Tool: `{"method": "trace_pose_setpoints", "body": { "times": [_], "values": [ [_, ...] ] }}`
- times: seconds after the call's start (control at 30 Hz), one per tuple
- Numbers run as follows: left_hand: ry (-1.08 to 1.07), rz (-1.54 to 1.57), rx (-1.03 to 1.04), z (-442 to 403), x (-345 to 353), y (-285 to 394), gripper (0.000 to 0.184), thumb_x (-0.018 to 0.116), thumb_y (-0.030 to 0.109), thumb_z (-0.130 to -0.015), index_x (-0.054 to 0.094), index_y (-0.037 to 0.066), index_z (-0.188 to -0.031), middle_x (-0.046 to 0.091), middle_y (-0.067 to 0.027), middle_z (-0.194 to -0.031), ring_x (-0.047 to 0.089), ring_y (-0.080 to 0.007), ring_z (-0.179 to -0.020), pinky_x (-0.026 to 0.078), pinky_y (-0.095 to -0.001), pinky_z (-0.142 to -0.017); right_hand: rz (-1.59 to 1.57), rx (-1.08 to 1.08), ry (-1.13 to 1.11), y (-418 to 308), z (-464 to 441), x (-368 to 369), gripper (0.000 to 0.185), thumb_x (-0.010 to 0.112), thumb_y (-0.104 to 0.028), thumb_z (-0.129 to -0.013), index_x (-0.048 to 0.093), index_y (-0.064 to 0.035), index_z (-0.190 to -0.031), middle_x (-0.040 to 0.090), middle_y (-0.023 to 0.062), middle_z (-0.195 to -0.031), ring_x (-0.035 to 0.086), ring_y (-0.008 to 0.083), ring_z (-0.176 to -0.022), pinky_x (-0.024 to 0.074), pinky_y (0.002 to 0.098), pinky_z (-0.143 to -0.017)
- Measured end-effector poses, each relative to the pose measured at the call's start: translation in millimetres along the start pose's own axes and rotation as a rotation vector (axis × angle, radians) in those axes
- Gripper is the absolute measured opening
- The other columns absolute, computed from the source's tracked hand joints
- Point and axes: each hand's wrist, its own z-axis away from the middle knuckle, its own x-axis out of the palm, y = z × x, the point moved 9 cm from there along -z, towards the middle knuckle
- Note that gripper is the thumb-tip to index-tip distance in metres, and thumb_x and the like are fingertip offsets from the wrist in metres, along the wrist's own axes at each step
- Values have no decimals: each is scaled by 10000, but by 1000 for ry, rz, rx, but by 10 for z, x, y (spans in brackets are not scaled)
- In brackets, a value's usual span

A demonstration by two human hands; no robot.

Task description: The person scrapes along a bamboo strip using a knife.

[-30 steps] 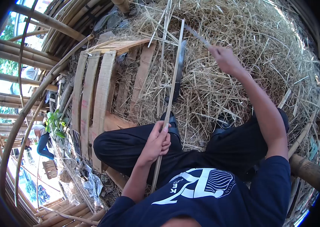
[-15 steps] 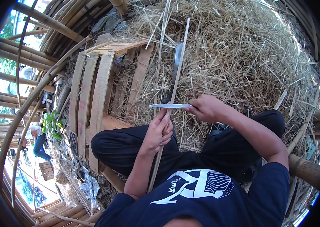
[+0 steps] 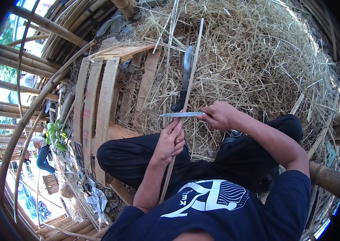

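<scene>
A long thin bamboo strip point(image 3: 194, 66) slants up from beside my lap over the straw. My left hand point(image 3: 170, 142) is wrapped round its lower part. In my right hand point(image 3: 220, 115) is a knife point(image 3: 181, 115), whose pale blade lies across the strip just above my left thumb. The knife's handle is hidden in my fingers. A larger dark-handled blade point(image 3: 186, 74) lies on the straw just left of the strip, its handle end near the knife.
Dry straw point(image 3: 254, 60) covers the ground ahead. A wooden slatted crate point(image 3: 106, 96) stands at the left, beside a green plant point(image 3: 56, 135). Bamboo poles point(image 3: 53, 26) form a fence, with a bent-over person point(image 3: 42, 154) beyond. A thick bamboo pole point(image 3: 328, 179) is at the right.
My right hand has come down from the upper straw, bringing the knife across the strip near my left hand. The strip's upper end has shifted slightly right. My left hand keeps its hold.
</scene>
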Motion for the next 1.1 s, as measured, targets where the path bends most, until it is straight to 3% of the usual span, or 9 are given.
{"method": "trace_pose_setpoints", "body": {
  "times": [0.2, 0.3, 0.37, 0.4, 0.47, 0.6, 0.67, 0.8, 1.1],
  "values": [
    [42, -74, -18, -16, -63, -104, 428, 412, 196, -1019, 360, 243, -1441, 314, 36, -618, 241, -20, -384, 209, -165, -317, 211, 20, -27, 218, -76, 63, 347, 523, -412, -911, 661, -112, -806, 577, 155, -597, 575, 378, -589, 430, 478, -543],
    [62, -72, -21, -18, -115, -73, 449, 415, 205, -1018, 331, 229, -1459, 315, 42, -619, 244, -20, -387, 211, -164, -319, 324, -41, -19, 311, -159, 93, 396, 473, -438, -942, 646, -91, -860, 583, 139, -596, 572, 352, -568, 438, 462, -530],
    [87, -143, -43, 212, -71, -6, 457, 407, 193, -1019, 320, 234, -1466, 317, 43, -621, 247, -24, -391, 211, -162, -325, 67, 584, 275, 1394, -119, -468, 440, 429, -442, -965, 664, -78, -885, 628, 126, -647, 616, 279, -576, 463, 439, -522],
    [58, -133, -105, 395, -75, -97, 473, 407, 183, -1017, 301, 237, -1475, 321, 39, -625, 245, -23, -392, 211, -160, -331, 49, 700, 369, 1598, 74, -943, 452, 393, -427, -990, 658, -66, -927, 608, 81, -643, 557, 169, -525, 431, 362, -479],
    [39, -59, -60, 543, -230, -104, 483, 403, 176, -1018, 283, 234, -1482, 315, 36, -619, 248, -20, -396, 222, -158, -335, 196, 512, 495, 1260, 80, -1578, 466, 378, -418, -1003, 645, -46, -916, 562, 50, -618, 480, 120, -489, 382, 298, -461],
    [149, -180, 65, 346, -237, 71, 470, 396, 156, -1019, 305, 218, -1476, 321, 41, -600, 261, -17, -401, 246, -161, -344, -142, 430, 418, 844, -103, -1090, 475, 425, -425, -989, 627, -24, -836, 531, 33, -590, 443, 105, -486, 356, 305, -458],
    [104, -398, 175, 236, -122, 221, 461, 402, 158, -1019, 321, 208, -1470, 340, 51, -597, 276, -10, -406, 248, -162, -353, -70, 459, 21, 377, -144, -553, 467, 446, -434, -976, 655, -21, -910, 558, 78, -607, 504, 175, -530, 414, 371, -503],
    [156, -468, 268, 84, -146, 247, 441, 424, 156, -1014, 358, 134, -1450, 361, 67, -599, 290, -6, -424, 255, -169, -373, 12, 38, -14, -106, -131, 4, 465, 453, -433, -958, 640, -25, -833, 580, 210, -646, 576, 399, -640, 458, 479, -614],
    [265, -893, 487, -26, -226, 163, 411, 452, 115, -1000, 419, 57, -1406, 339, 76, -611, 302, -3, -483, 249, -179, -420, 233, 40, 21, 112, -125, -31, 405, 519, -457, -906, 641, -89, -789, 554, 169, -571, 557, 390, -569, 416, 482, -523]
  ]
}}
